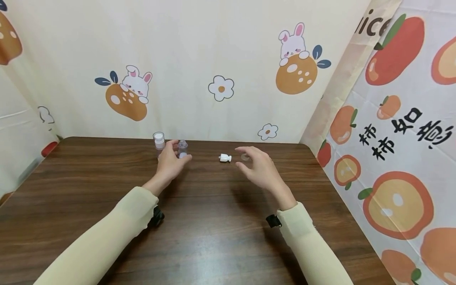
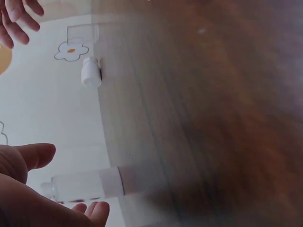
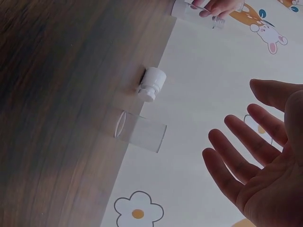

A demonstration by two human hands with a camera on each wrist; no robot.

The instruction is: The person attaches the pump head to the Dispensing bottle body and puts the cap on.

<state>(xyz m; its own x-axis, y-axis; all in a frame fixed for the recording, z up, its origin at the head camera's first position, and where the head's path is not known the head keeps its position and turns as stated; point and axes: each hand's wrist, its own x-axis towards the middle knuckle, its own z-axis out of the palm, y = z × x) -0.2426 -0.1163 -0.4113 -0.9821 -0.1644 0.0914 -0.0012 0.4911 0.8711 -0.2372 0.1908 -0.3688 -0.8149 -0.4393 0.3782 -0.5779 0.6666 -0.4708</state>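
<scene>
My left hand (image 1: 169,160) is around a small clear bottle (image 1: 183,149) that stands upright at the table's back, its neck uncovered. In the left wrist view, a gap shows between the thumb (image 2: 40,156) and this bottle (image 2: 80,185); the fingertips are at its other side. A white pump top (image 1: 225,158) lies on its side to the right. Beyond it is a clear cylindrical cap (image 3: 142,132), upright on the table. My right hand (image 1: 261,168) hovers close to this cap, fingers spread and holding nothing.
A second clear bottle (image 1: 159,141) with a white top stands just left of my left hand, partly hidden by it. The brown wooden table (image 1: 206,221) ends at a patterned curtain (image 1: 185,99) behind the bottles. Another printed cloth (image 1: 402,130) hangs along the right side.
</scene>
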